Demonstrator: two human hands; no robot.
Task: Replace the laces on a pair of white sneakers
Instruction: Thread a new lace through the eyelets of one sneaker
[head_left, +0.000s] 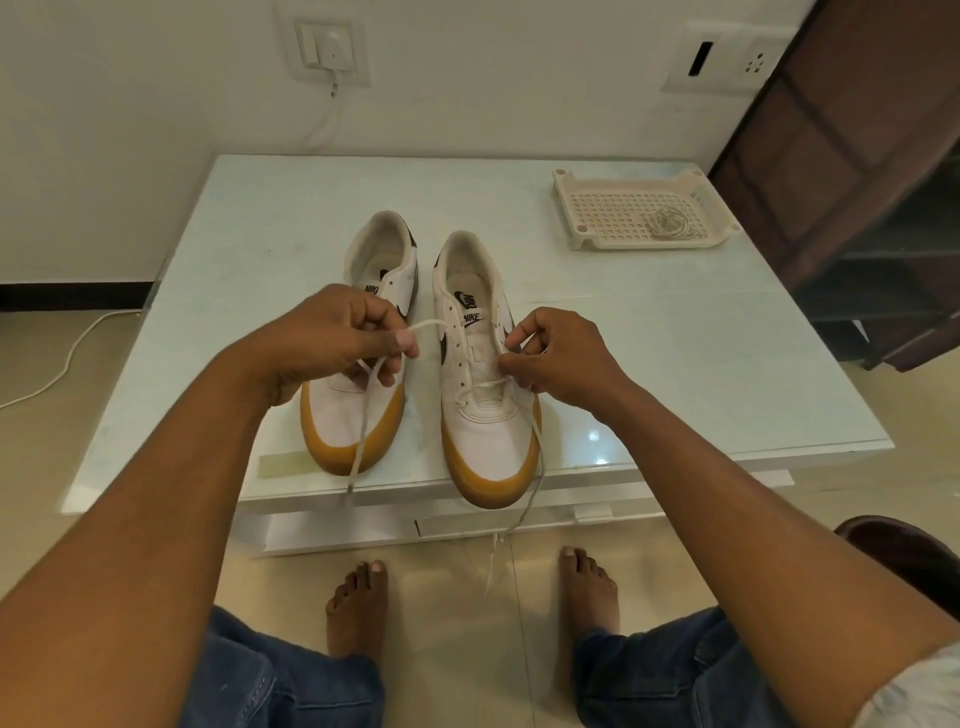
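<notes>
Toes of white sneakers (337, 410) at near edge of worktop (675, 364), "NIKE" readable on tongues, left hand (332, 338) and right hand (561, 358) each pinching lace (360, 436), ends dangling past edge, open worktop either side, tray (613, 213) far right.

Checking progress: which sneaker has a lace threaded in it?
The sneaker nearer the right hand: a lace crosses its lowest eyelets. The other sneaker looks unlaced; a lace end only hangs over it from the left hand.
</notes>
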